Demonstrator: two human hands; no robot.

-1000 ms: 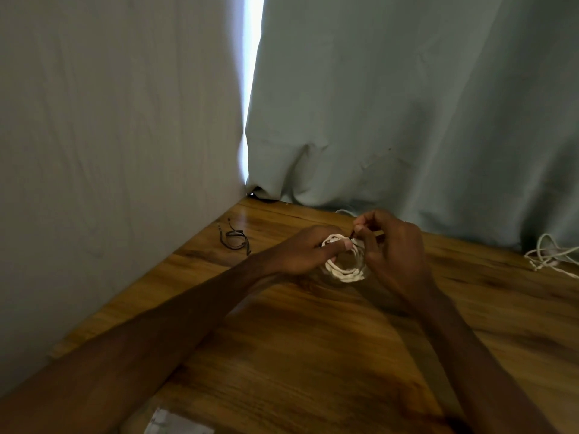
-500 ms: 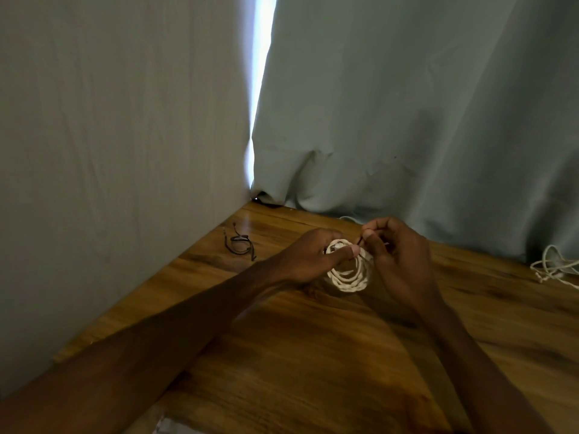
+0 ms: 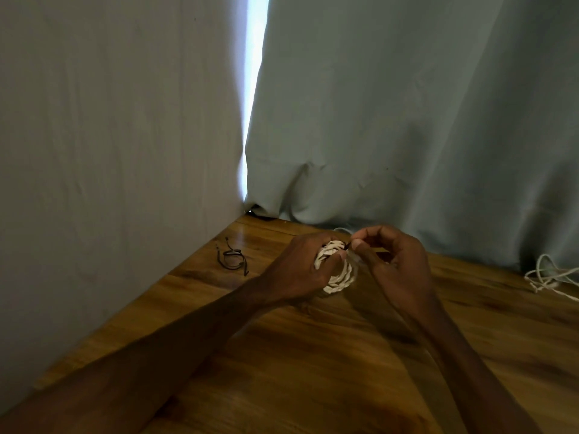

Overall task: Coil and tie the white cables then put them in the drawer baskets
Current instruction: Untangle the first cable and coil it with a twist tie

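**Right hand closes on the top of the coil**

Since a second ago the right hand (image 3: 395,265) has drawn in towards the left, so its thumb and forefinger now meet the left thumb at the upper rim of the coiled white cable (image 3: 340,275); the coil itself has hardly shifted, and the left hand (image 3: 296,268) keeps it as before. That left hand is curled round the coil's left side, thumb laid across the top turns, so the loops stay stacked and do not spring apart; the coil stands tilted on edge just over the tabletop (image 3: 313,364), towards the far edge and somewhat right of the far left corner. The right hand is pinching, fingertips pressed together on a short dark strand (image 3: 347,245) that shows where the two thumbs meet; it looks like a tie, though it is too small to be sure, and whether it already passes round the turns is hidden by the fingers.

By my reading the coiling is done and the tying is in hand; the closing of the fingers suggests the tie is being threaded or twisted, which needs the left grip kept firm so that no turn slips out. More black ties (image 3: 233,261) lie near the left edge of the tabletop; a loose white cable (image 3: 546,277) lies uncoiled at the right edge, under the curtain (image 3: 407,120), so at least one more cable is left. No drawer basket is in view.
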